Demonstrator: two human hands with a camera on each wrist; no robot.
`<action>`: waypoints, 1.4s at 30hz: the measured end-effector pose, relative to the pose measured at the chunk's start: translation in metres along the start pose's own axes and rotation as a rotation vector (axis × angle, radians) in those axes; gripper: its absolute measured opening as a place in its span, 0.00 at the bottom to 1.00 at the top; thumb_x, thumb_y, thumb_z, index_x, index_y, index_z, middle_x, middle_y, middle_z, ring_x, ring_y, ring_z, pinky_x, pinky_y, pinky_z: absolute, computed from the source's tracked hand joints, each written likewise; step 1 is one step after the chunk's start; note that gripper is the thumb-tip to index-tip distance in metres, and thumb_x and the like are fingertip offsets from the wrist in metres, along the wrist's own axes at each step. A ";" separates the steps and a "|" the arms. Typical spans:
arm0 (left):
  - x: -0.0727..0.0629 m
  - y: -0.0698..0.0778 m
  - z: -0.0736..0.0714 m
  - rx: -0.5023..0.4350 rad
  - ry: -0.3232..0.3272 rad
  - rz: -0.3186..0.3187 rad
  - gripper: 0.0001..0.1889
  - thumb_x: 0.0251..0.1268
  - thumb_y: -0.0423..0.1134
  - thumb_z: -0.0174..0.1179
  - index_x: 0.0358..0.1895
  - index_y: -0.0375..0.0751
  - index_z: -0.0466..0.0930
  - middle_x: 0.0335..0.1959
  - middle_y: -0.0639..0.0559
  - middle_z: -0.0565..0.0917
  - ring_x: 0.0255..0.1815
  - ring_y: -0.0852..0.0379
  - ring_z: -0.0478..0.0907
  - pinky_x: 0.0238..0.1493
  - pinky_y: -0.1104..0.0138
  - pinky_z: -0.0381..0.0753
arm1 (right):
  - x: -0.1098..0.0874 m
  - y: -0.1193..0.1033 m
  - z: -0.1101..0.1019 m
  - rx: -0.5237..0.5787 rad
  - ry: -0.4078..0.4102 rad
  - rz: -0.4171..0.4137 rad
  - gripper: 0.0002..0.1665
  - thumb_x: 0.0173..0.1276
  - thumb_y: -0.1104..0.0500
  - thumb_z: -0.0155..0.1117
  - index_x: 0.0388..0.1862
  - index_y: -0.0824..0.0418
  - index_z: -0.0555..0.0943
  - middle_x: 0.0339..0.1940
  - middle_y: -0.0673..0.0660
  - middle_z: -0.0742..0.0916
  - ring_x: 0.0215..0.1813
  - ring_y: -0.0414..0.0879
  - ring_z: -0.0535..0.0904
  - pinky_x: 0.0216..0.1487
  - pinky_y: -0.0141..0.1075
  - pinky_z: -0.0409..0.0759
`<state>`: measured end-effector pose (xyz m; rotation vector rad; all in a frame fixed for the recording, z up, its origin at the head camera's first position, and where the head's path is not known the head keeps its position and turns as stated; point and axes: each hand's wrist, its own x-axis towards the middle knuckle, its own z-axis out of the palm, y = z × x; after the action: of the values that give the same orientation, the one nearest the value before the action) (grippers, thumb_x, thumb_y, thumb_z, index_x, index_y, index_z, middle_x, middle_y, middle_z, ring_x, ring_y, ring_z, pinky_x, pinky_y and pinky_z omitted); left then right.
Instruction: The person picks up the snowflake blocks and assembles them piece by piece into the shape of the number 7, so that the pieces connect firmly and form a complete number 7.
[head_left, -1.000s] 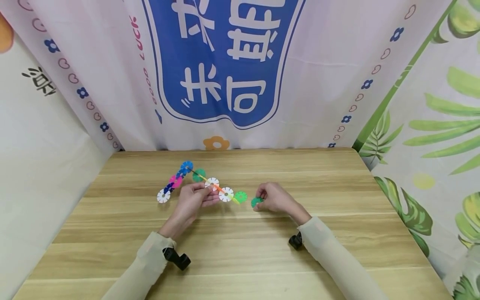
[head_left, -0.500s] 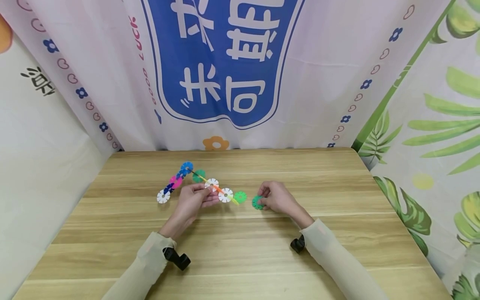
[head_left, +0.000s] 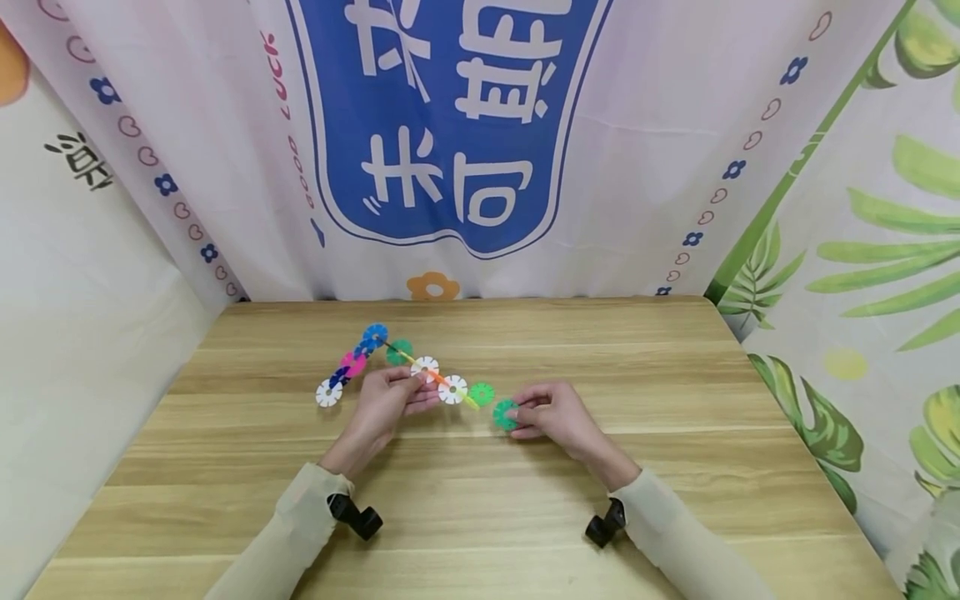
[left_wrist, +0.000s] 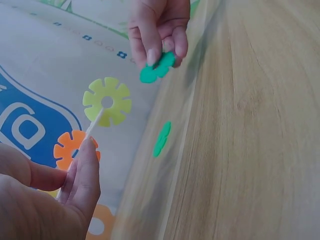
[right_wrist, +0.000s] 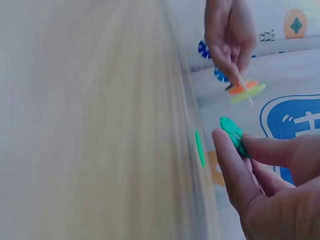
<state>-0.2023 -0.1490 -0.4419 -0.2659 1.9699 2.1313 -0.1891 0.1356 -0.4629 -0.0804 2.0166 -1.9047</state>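
My left hand (head_left: 386, 402) pinches a white disc (head_left: 424, 369) in a chain of slotted plastic snowflake discs. One branch of the chain runs to a blue disc (head_left: 375, 336), then down past a pink disc (head_left: 353, 364) to a white end. Toward the right come an orange disc (left_wrist: 64, 150), another white disc (head_left: 453, 389) and a yellow disc (left_wrist: 114, 92) at the tip. Between thumb and fingers, my right hand (head_left: 558, 419) holds a loose green disc (head_left: 505, 414), apart from the chain's tip.
A lighter green disc (head_left: 482, 393) lies on the wooden table (head_left: 480, 508), between the chain's tip and my right hand. Printed curtains (head_left: 637, 208) hang behind the table's far edge. Each wrist wears a black camera (head_left: 360, 518).
My right hand has turned the green disc to show its face and shifted slightly toward me. My left hand and the chain have stayed almost in place.
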 end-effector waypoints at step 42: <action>0.004 -0.012 0.006 0.010 -0.043 0.003 0.06 0.80 0.27 0.52 0.51 0.26 0.75 0.40 0.42 0.88 0.39 0.52 0.91 0.51 0.60 0.94 | 0.000 0.004 0.018 0.211 -0.040 0.058 0.13 0.67 0.75 0.69 0.49 0.80 0.80 0.30 0.57 0.90 0.28 0.45 0.90 0.40 0.37 0.94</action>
<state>-0.2024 -0.1420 -0.4536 -0.2136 1.9581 2.1107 -0.1829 0.1183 -0.4677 -0.0047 1.7610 -2.0494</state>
